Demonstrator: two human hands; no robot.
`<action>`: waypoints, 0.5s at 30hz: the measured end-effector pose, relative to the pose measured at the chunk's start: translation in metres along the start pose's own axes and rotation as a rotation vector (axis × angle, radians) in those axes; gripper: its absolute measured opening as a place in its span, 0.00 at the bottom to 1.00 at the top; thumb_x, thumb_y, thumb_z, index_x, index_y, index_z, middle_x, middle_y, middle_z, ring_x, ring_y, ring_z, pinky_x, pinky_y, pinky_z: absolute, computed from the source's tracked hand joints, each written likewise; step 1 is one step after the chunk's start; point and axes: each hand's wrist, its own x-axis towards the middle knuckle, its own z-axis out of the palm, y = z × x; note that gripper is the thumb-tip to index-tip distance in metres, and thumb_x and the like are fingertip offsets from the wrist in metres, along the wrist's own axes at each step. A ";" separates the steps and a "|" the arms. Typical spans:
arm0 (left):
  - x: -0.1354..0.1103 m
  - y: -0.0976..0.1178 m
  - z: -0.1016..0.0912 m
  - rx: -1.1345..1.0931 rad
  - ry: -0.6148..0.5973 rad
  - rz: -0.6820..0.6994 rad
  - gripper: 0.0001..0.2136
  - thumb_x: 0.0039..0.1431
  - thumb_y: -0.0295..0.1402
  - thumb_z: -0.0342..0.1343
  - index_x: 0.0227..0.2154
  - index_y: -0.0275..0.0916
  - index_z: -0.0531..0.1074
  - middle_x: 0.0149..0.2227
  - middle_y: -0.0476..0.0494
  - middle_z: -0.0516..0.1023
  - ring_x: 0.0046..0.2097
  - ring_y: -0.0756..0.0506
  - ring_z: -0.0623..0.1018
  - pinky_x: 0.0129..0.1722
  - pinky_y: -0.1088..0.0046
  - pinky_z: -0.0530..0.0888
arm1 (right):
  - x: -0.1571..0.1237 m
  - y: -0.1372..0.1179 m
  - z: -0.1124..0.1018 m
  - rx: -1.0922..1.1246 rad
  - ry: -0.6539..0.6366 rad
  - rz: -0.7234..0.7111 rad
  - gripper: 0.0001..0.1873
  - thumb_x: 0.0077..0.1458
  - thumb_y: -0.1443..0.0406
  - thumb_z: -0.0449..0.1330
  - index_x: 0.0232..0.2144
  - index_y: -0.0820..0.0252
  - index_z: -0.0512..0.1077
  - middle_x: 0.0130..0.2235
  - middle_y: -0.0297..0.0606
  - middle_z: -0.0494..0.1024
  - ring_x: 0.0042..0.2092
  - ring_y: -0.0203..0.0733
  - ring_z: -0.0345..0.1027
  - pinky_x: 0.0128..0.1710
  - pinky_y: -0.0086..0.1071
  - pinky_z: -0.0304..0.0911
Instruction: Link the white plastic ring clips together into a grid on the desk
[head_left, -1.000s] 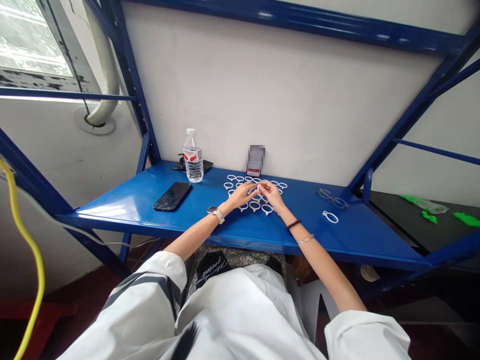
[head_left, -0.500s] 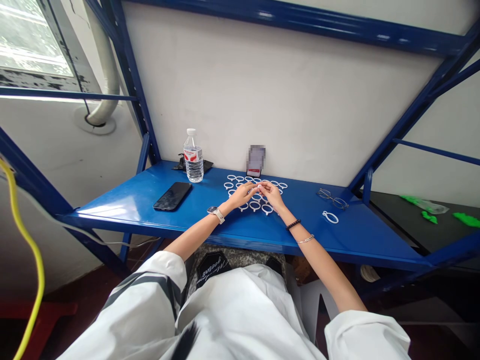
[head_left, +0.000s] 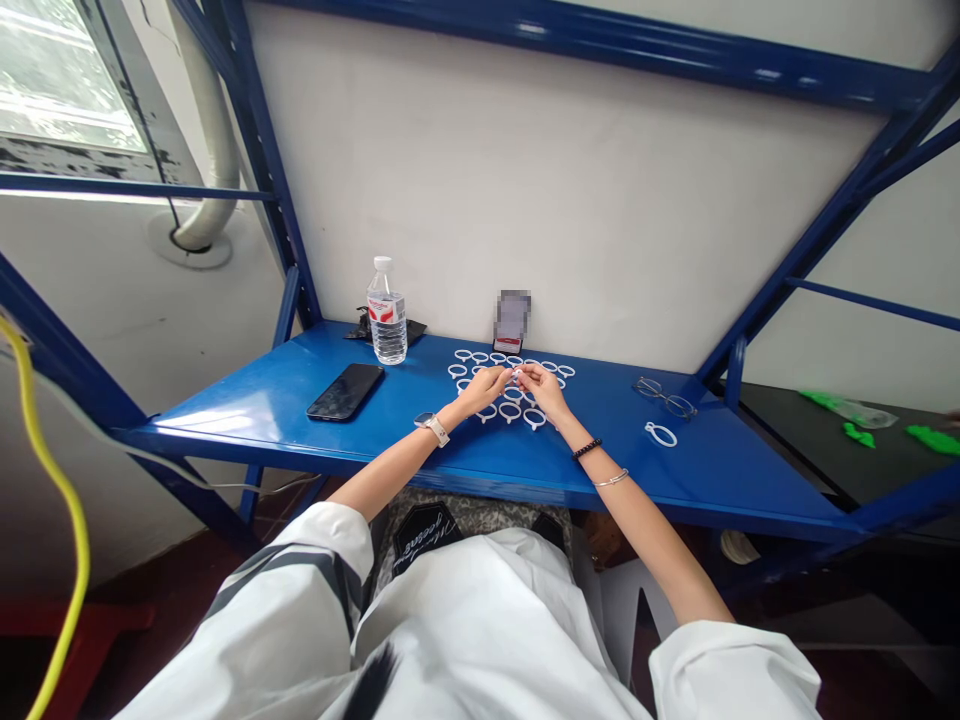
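Observation:
My left hand [head_left: 484,390] and my right hand [head_left: 541,386] meet over the middle of the blue shelf [head_left: 247,405]. Both pinch one small white plastic ring [head_left: 516,375] between their fingertips. Under and behind the hands lie several more white rings [head_left: 510,410] set out in rows. One larger white ring [head_left: 661,433] lies alone to the right. A watch sits on my left wrist, and a bead bracelet and a thin bangle on my right arm.
A black phone [head_left: 345,391] lies on the left, a water bottle [head_left: 387,314] stands behind it, and eyeglasses [head_left: 664,397] rest on the right. A small card [head_left: 512,320] leans on the wall. Green parts [head_left: 855,415] lie on a dark shelf far right.
The hands have stayed in place; only the fingertips have shifted slightly on the ring held between them.

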 end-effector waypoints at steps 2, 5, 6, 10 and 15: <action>0.000 0.001 0.000 -0.033 -0.008 -0.023 0.28 0.66 0.51 0.34 0.25 0.35 0.68 0.23 0.45 0.72 0.27 0.49 0.71 0.31 0.72 0.66 | 0.000 0.000 0.000 0.000 -0.007 -0.003 0.23 0.44 0.47 0.65 0.34 0.58 0.73 0.29 0.37 0.75 0.31 0.41 0.69 0.34 0.35 0.68; -0.001 0.004 -0.001 -0.089 -0.023 -0.054 0.28 0.65 0.52 0.35 0.25 0.35 0.68 0.23 0.45 0.72 0.26 0.49 0.72 0.31 0.73 0.67 | -0.001 -0.001 0.000 0.005 -0.013 -0.006 0.23 0.45 0.47 0.65 0.34 0.59 0.72 0.28 0.36 0.74 0.31 0.40 0.69 0.33 0.35 0.67; -0.001 0.005 -0.001 -0.104 -0.026 -0.061 0.28 0.65 0.52 0.35 0.25 0.35 0.69 0.23 0.45 0.72 0.26 0.49 0.72 0.30 0.73 0.68 | -0.001 0.000 0.001 0.006 -0.013 -0.006 0.23 0.45 0.47 0.65 0.34 0.59 0.72 0.28 0.36 0.74 0.31 0.40 0.69 0.33 0.34 0.67; -0.001 0.008 -0.002 -0.137 -0.035 -0.069 0.28 0.65 0.53 0.35 0.26 0.34 0.69 0.23 0.46 0.72 0.26 0.49 0.73 0.30 0.73 0.68 | 0.000 0.000 0.001 0.008 -0.006 -0.003 0.23 0.44 0.47 0.65 0.32 0.59 0.71 0.27 0.35 0.74 0.30 0.39 0.68 0.33 0.34 0.66; -0.001 0.008 -0.003 -0.130 -0.036 -0.072 0.28 0.65 0.52 0.36 0.26 0.34 0.70 0.22 0.46 0.72 0.26 0.49 0.73 0.30 0.73 0.68 | -0.001 -0.001 0.001 0.014 0.018 0.003 0.22 0.44 0.47 0.66 0.32 0.59 0.72 0.28 0.36 0.74 0.30 0.39 0.68 0.33 0.34 0.67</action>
